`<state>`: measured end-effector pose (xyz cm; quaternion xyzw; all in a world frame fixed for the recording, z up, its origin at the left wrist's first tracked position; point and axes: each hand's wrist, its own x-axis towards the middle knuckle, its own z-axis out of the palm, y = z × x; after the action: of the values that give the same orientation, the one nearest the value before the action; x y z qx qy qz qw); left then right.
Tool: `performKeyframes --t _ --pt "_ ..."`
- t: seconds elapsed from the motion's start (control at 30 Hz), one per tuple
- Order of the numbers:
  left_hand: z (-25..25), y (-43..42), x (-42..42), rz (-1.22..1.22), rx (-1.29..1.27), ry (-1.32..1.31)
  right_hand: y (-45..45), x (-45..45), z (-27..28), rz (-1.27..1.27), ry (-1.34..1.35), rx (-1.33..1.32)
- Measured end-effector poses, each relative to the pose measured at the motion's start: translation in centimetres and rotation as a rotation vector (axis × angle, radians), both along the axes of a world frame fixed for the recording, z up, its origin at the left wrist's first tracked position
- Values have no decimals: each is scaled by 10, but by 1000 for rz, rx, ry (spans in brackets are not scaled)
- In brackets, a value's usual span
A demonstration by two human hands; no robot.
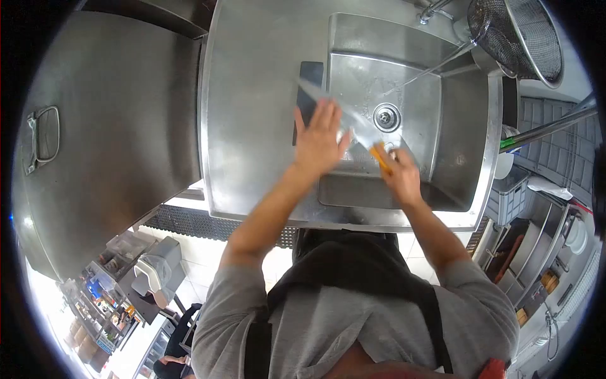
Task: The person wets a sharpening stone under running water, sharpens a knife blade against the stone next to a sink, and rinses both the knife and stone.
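My right hand (403, 178) is closed around the orange handle of a kitchen knife (363, 131), over the near part of the sink. The long blade, blurred by motion, slants up and left across a dark flat sharpening stone (311, 71). That stone lies lengthwise on the steel counter along the sink's left edge. My left hand (319, 139) is flat with its fingers stretched out, its fingertips at the blade over the stone. Whether they press on the blade cannot be made out.
The steel sink (467, 132) has a round drain (387, 117), and a thin water stream enters from the upper right. A mesh strainer (536, 38) hangs at the far right corner. Left of the counter (252, 114) stands a steel cabinet (120, 126). Another person (173, 354) is partly visible at lower left.
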<state>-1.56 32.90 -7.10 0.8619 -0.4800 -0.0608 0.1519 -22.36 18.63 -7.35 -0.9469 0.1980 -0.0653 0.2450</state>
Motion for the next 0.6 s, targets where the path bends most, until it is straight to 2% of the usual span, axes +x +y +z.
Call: performKeyframes --t 0.1,0.17,0.2,0.23,0.3,0.43,0.5,0.6 --pt "-8 -27 58 26 -39 46 -8 47 5 -34 -55 -24" --pt "-15 -20 36 33 -54 38 -7 42 7 -38 -105 -10" --pt "-14 -12 18 41 -61 35 1 15 9 -32 -38 -18" --pt "-5 -2 -7 40 -59 35 8 -11 12 -27 25 -27" --pt "15 14 -48 -50 -44 110 19 -51 23 -18 -33 -3" --pt "7 -2 -23 -52 -37 139 10 -35 19 -19 -13 -40" --pt "-11 -22 28 -72 -138 4 0 15 15 -88 29 -48" --pt "-5 -24 40 -28 -109 115 4 25 17 -68 -48 -18"
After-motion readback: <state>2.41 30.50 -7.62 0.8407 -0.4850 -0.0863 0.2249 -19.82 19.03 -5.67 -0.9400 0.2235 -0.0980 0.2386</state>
